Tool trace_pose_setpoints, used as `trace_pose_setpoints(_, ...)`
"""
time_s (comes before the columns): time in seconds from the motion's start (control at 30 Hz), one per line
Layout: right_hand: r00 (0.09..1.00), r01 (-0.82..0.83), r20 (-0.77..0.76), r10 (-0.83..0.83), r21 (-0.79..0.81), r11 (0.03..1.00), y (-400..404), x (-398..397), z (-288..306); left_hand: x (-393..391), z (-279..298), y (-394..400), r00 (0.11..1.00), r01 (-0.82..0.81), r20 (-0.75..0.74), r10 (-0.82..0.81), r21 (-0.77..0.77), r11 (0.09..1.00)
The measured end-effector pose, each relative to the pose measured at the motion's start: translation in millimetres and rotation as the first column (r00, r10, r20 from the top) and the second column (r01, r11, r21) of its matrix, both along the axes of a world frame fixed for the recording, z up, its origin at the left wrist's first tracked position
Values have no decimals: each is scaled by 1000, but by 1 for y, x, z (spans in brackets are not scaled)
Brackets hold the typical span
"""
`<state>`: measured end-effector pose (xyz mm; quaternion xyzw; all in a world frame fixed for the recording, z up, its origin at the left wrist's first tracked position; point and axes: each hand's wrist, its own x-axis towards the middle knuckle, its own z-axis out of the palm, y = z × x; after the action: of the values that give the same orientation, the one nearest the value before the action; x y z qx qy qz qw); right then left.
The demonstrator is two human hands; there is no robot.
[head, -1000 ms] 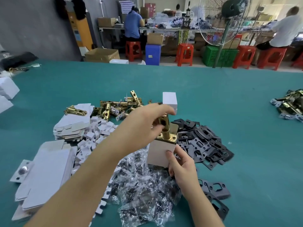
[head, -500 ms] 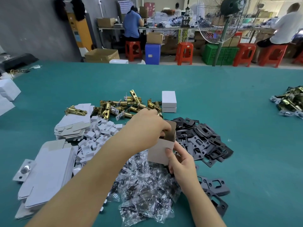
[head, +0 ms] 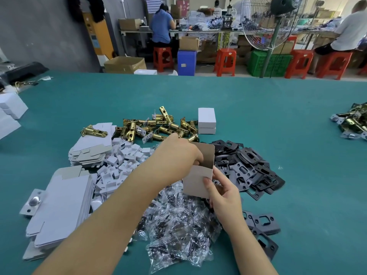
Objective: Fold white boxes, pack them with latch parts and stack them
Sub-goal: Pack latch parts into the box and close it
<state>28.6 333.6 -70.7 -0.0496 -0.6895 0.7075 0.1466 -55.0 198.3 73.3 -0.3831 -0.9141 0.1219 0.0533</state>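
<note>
My right hand (head: 222,193) grips an open white box (head: 195,182) upright above the bags, its brown lid flap (head: 206,155) standing up. My left hand (head: 174,155) reaches over the box's mouth, fingertips down inside it; what they touch is hidden. Brass latches (head: 158,126) lie heaped just beyond. Two closed white boxes (head: 207,121) sit stacked behind them. Black strike plates (head: 248,165) are piled to the right. Clear bags of screws (head: 178,225) lie under my hands.
Flat unfolded boxes (head: 59,207) and small white inserts (head: 121,163) lie at the left, one brass latch (head: 93,132) on a flat stack. More latches (head: 353,122) sit at the far right edge, white boxes (head: 12,108) far left. People work at benches behind.
A second ago my left hand held a brass latch upright in the box's mouth. The latch has gone down inside the box, out of sight, and my fingers followed it in.
</note>
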Motion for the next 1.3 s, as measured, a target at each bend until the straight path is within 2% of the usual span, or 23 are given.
trace_pose_setpoints(0.07,1000,10,-2,-10,24,1000,-1,0,-1,0,-2,-5,1000,-10,3,10,69,998)
trace_pose_setpoints(0.13,1000,22,-9,-21,42,999,-1,0,-2,0,-2,-14,997,-20,71,3,230,973)
trace_pose_setpoints(0.23,999,48,-26,-46,80,996,1,1,-2,0,-2,-36,981,-99,193,-17,576,811)
trace_pose_setpoints(0.3,997,73,-29,-70,105,992,3,2,-3,-12,-8,-55,972,-210,220,85,648,732)
trace_pose_setpoints(0.37,996,87,-17,-85,117,989,3,2,-5,-34,-18,-75,934,-358,233,271,593,722)
trace_pose_setpoints(0.43,997,80,-7,-80,109,991,2,1,-6,-54,-32,-96,857,-515,250,451,461,723)
trace_pose_setpoints(0.5,997,72,-5,-72,91,993,2,1,-7,-69,-50,-114,787,-615,308,535,318,721)
trace_pose_setpoints(0.57,998,70,-10,-69,75,995,2,1,-6,-77,-66,-126,753,-647,348,558,240,724)
trace_pose_setpoints(0.87,998,70,-14,-69,91,993,1,-2,-9,-93,-89,-135,734,-664,254,630,75,744)
trace_pose_setpoints(1.07,998,64,-21,-63,88,994,2,-3,-10,-98,-87,-128,719,-695,153,678,150,703)
trace_pose_setpoints(1.3,998,69,-16,-68,89,994,2,-4,-10,-101,-91,-132,751,-652,221,622,101,751)
